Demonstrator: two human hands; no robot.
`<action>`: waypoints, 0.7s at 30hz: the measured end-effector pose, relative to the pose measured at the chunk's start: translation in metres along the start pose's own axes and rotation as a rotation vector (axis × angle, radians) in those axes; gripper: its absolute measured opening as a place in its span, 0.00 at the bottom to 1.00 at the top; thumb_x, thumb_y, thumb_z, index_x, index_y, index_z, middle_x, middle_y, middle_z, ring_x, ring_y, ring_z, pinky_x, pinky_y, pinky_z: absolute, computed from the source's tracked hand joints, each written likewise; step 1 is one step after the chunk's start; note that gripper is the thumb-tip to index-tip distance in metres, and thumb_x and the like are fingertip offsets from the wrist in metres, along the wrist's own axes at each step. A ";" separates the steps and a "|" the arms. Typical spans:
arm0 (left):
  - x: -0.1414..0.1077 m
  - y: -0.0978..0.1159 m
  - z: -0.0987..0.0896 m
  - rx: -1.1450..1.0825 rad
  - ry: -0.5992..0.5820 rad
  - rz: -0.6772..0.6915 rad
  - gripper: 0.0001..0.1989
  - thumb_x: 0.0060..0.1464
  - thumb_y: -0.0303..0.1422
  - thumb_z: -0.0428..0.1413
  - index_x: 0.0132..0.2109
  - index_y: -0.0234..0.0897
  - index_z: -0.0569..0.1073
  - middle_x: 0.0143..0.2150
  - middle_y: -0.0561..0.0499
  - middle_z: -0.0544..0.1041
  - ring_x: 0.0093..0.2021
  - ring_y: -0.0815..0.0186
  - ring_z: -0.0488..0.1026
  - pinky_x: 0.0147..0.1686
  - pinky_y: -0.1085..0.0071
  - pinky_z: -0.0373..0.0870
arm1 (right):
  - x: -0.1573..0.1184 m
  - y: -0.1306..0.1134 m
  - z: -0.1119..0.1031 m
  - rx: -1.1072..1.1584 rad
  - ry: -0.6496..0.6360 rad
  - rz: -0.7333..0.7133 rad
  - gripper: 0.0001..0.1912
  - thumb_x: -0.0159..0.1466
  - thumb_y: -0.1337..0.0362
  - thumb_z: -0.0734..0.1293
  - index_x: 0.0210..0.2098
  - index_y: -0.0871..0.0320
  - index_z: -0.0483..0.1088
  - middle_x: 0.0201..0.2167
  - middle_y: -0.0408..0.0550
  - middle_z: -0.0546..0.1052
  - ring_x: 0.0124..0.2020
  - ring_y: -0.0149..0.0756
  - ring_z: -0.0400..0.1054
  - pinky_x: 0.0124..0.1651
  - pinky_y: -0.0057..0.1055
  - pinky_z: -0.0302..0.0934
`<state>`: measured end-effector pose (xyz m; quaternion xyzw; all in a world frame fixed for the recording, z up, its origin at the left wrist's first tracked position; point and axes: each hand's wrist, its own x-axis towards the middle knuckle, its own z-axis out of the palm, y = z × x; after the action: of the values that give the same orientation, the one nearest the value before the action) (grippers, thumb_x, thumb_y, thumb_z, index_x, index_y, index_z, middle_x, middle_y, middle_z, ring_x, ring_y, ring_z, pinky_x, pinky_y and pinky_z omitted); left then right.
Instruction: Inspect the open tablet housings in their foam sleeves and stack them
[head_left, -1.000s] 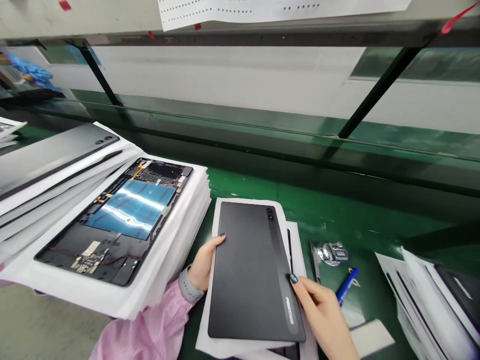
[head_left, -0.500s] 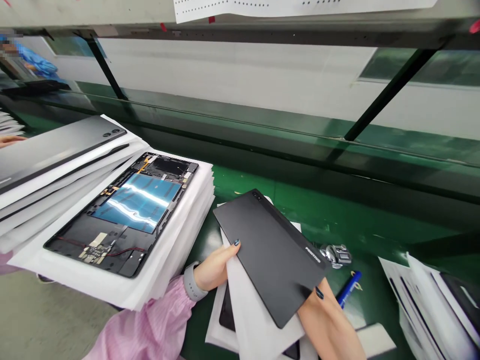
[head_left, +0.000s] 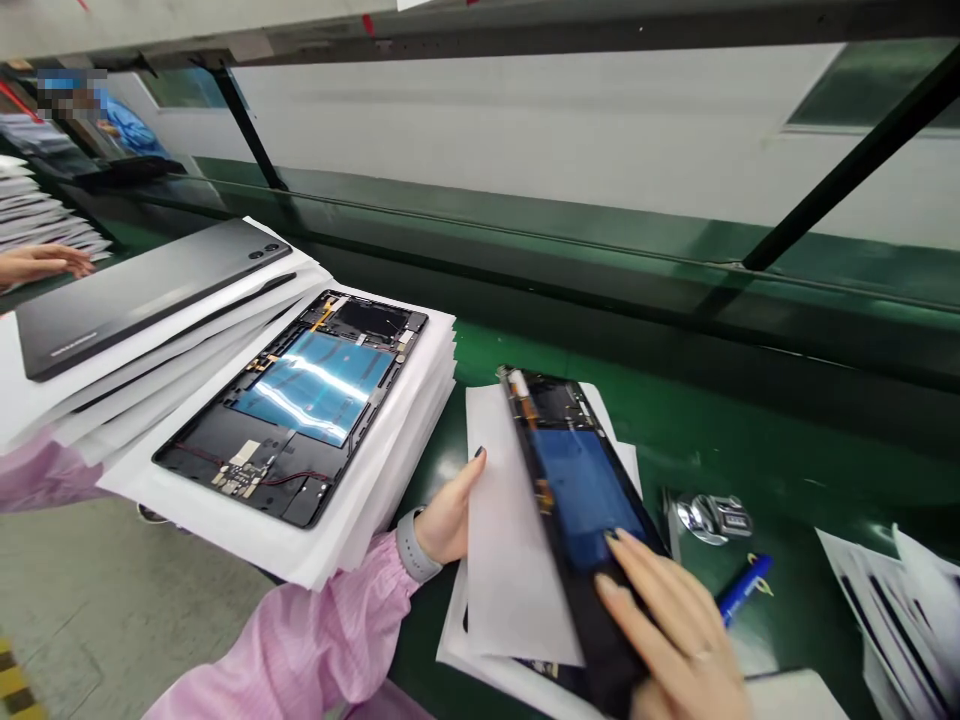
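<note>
An opened tablet housing [head_left: 559, 480] is held tilted just above the desk [head_left: 712, 400], with its inner face turned up and a blue panel [head_left: 585, 495] exposed. Its long axis runs from the far end, beside a thin orange flex strip [head_left: 525, 405], down towards the person. The near end is covered by the right hand [head_left: 667, 630], whose fingers [head_left: 637, 580] are spread over the panel's lower edge and grip the housing. A white sheet [head_left: 510, 530] is held against the housing's left side by the left hand [head_left: 450, 510], whose fingers are curled at the sheet's edge and partly hidden. A grey band [head_left: 416, 545] is worn on that wrist, below a pink sleeve [head_left: 300, 640].

To the left, a second opened tablet housing [head_left: 300, 405] is laid on a stack of white sheets [head_left: 300, 520]. Beyond it, a grey tablet back [head_left: 150, 295] is seen, with small lettering too blurred to be read. To the right, a chrome tally counter [head_left: 712, 518] and a blue pen [head_left: 742, 590] are placed on the desk. A co-worker's hand [head_left: 41, 263] is seen far left.
</note>
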<state>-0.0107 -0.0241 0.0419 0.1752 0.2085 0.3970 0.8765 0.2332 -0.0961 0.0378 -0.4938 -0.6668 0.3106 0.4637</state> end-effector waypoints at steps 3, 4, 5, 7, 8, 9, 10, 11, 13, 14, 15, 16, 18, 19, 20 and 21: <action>0.000 -0.001 0.003 0.023 0.078 0.029 0.27 0.52 0.48 0.61 0.51 0.31 0.76 0.48 0.39 0.82 0.57 0.45 0.73 0.61 0.53 0.62 | 0.006 -0.003 0.020 -0.458 -0.188 -0.477 0.35 0.58 0.81 0.58 0.58 0.48 0.71 0.58 0.52 0.73 0.59 0.51 0.67 0.54 0.47 0.63; 0.000 -0.002 0.004 0.036 0.115 0.035 0.25 0.51 0.45 0.63 0.49 0.31 0.77 0.46 0.40 0.83 0.56 0.45 0.74 0.61 0.53 0.63 | 0.006 -0.004 0.025 -0.567 -0.206 -0.569 0.37 0.58 0.83 0.56 0.61 0.50 0.69 0.60 0.56 0.72 0.61 0.51 0.65 0.53 0.46 0.63; 0.000 -0.002 0.004 0.046 0.153 0.041 0.23 0.48 0.43 0.65 0.47 0.30 0.78 0.44 0.41 0.83 0.54 0.46 0.75 0.60 0.54 0.64 | 0.007 -0.005 0.029 -0.618 -0.210 -0.606 0.37 0.58 0.84 0.55 0.61 0.53 0.68 0.60 0.59 0.71 0.62 0.51 0.63 0.53 0.46 0.63; 0.000 -0.002 0.005 0.056 0.202 0.054 0.22 0.45 0.41 0.67 0.43 0.30 0.79 0.41 0.42 0.84 0.50 0.46 0.77 0.57 0.55 0.67 | 0.006 -0.006 0.033 -0.607 -0.221 -0.623 0.33 0.59 0.83 0.56 0.59 0.55 0.69 0.58 0.60 0.73 0.63 0.51 0.62 0.54 0.47 0.63; 0.000 -0.002 0.005 0.057 0.211 0.059 0.21 0.44 0.41 0.67 0.42 0.30 0.80 0.39 0.42 0.84 0.49 0.46 0.78 0.56 0.55 0.68 | 0.005 -0.006 0.033 -0.567 -0.222 -0.605 0.29 0.60 0.82 0.57 0.57 0.57 0.69 0.56 0.60 0.74 0.62 0.51 0.62 0.55 0.47 0.63; 0.000 -0.001 0.005 0.059 0.219 0.068 0.21 0.43 0.41 0.67 0.42 0.30 0.80 0.38 0.42 0.84 0.48 0.46 0.78 0.54 0.56 0.70 | 0.004 -0.006 0.033 -0.521 -0.214 -0.572 0.25 0.61 0.80 0.58 0.54 0.59 0.69 0.53 0.60 0.75 0.61 0.51 0.63 0.55 0.47 0.64; 0.000 0.000 0.005 0.065 0.230 0.080 0.21 0.43 0.41 0.67 0.41 0.30 0.80 0.37 0.43 0.84 0.47 0.46 0.79 0.53 0.56 0.71 | 0.003 -0.006 0.033 -0.482 -0.199 -0.532 0.20 0.62 0.78 0.60 0.51 0.59 0.69 0.50 0.60 0.75 0.60 0.51 0.64 0.55 0.46 0.65; 0.000 0.000 0.005 0.070 0.245 0.092 0.20 0.44 0.41 0.67 0.41 0.31 0.80 0.36 0.43 0.84 0.47 0.47 0.79 0.51 0.57 0.72 | 0.002 -0.005 0.033 -0.456 -0.178 -0.492 0.16 0.63 0.76 0.60 0.48 0.59 0.69 0.47 0.59 0.75 0.58 0.50 0.66 0.54 0.46 0.67; -0.001 0.001 0.005 0.076 0.274 0.100 0.19 0.44 0.40 0.67 0.40 0.31 0.80 0.35 0.44 0.84 0.45 0.48 0.80 0.49 0.59 0.73 | 0.001 -0.006 0.033 -0.441 -0.151 -0.441 0.12 0.63 0.75 0.61 0.44 0.58 0.69 0.43 0.57 0.74 0.54 0.50 0.68 0.50 0.45 0.69; -0.001 0.001 0.005 0.077 0.280 0.098 0.19 0.43 0.40 0.67 0.40 0.31 0.80 0.35 0.44 0.84 0.45 0.49 0.80 0.49 0.59 0.73 | 0.001 -0.006 0.033 -0.443 -0.150 -0.436 0.12 0.63 0.75 0.60 0.43 0.58 0.69 0.43 0.56 0.73 0.53 0.50 0.68 0.49 0.45 0.70; -0.002 0.001 0.005 0.080 0.278 0.093 0.19 0.43 0.40 0.67 0.40 0.31 0.80 0.35 0.44 0.84 0.44 0.49 0.80 0.48 0.59 0.73 | 0.002 -0.007 0.034 -0.442 -0.151 -0.433 0.12 0.63 0.75 0.60 0.43 0.57 0.69 0.43 0.56 0.73 0.52 0.50 0.69 0.49 0.45 0.70; -0.002 0.001 0.005 0.082 0.271 0.087 0.19 0.42 0.40 0.67 0.40 0.31 0.80 0.35 0.45 0.84 0.44 0.49 0.80 0.48 0.59 0.73 | 0.002 -0.007 0.034 -0.436 -0.151 -0.432 0.12 0.63 0.75 0.60 0.43 0.57 0.69 0.42 0.56 0.73 0.51 0.49 0.69 0.49 0.45 0.70; -0.002 0.001 0.005 0.086 0.266 0.086 0.20 0.41 0.41 0.68 0.39 0.31 0.80 0.34 0.45 0.84 0.42 0.50 0.80 0.47 0.59 0.73 | 0.003 -0.009 0.035 -0.424 -0.158 -0.427 0.12 0.63 0.75 0.60 0.43 0.56 0.68 0.42 0.55 0.73 0.50 0.49 0.69 0.48 0.46 0.70; -0.002 0.001 0.005 0.088 0.269 0.087 0.20 0.41 0.41 0.68 0.39 0.32 0.80 0.34 0.45 0.84 0.42 0.50 0.80 0.47 0.59 0.73 | 0.004 -0.009 0.035 -0.421 -0.158 -0.430 0.12 0.63 0.75 0.60 0.43 0.55 0.68 0.42 0.54 0.73 0.50 0.49 0.69 0.48 0.46 0.69; -0.002 0.000 0.004 0.090 0.273 0.087 0.20 0.40 0.42 0.68 0.38 0.32 0.80 0.33 0.45 0.84 0.41 0.50 0.80 0.46 0.59 0.74 | 0.005 -0.010 0.035 -0.421 -0.153 -0.438 0.12 0.63 0.74 0.61 0.43 0.55 0.68 0.42 0.54 0.72 0.49 0.49 0.69 0.47 0.46 0.69; -0.002 0.000 0.004 0.093 0.279 0.085 0.20 0.40 0.42 0.69 0.38 0.31 0.80 0.33 0.45 0.84 0.41 0.50 0.80 0.46 0.59 0.74 | 0.006 -0.010 0.034 -0.424 -0.149 -0.446 0.11 0.63 0.74 0.61 0.42 0.55 0.68 0.42 0.54 0.72 0.49 0.49 0.68 0.47 0.46 0.68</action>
<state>-0.0103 -0.0263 0.0457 0.1675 0.3387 0.4440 0.8125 0.1974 -0.0919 0.0354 -0.3971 -0.8407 0.0907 0.3568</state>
